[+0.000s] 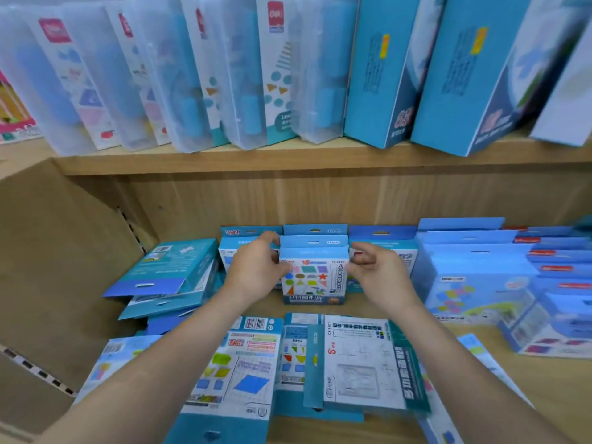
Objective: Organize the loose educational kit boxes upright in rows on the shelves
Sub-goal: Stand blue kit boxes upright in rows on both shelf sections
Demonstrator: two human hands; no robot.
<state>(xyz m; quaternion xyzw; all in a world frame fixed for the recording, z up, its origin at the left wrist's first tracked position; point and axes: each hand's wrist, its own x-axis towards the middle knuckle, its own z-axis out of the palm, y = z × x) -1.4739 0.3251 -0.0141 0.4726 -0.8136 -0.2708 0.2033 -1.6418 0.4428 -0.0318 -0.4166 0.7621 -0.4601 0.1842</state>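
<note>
Head view, shape box (314, 278): stands upright at the centre of the lower shelf (544, 395), in front of a far row of upright boxes.
Left hand (253, 275): fingers curled around the box's left edge, grasping it.
Right hand (379, 274): fingers curled at its right edge, grasping it.
Loose boxes (243, 370): lying flat, near.
Left pile (166, 270): tilted boxes.

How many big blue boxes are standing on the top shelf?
2. One big blue box stands toward the right of the top shelf, the other just right of it. A paler box at the edge is cut off; it may be another.
</note>
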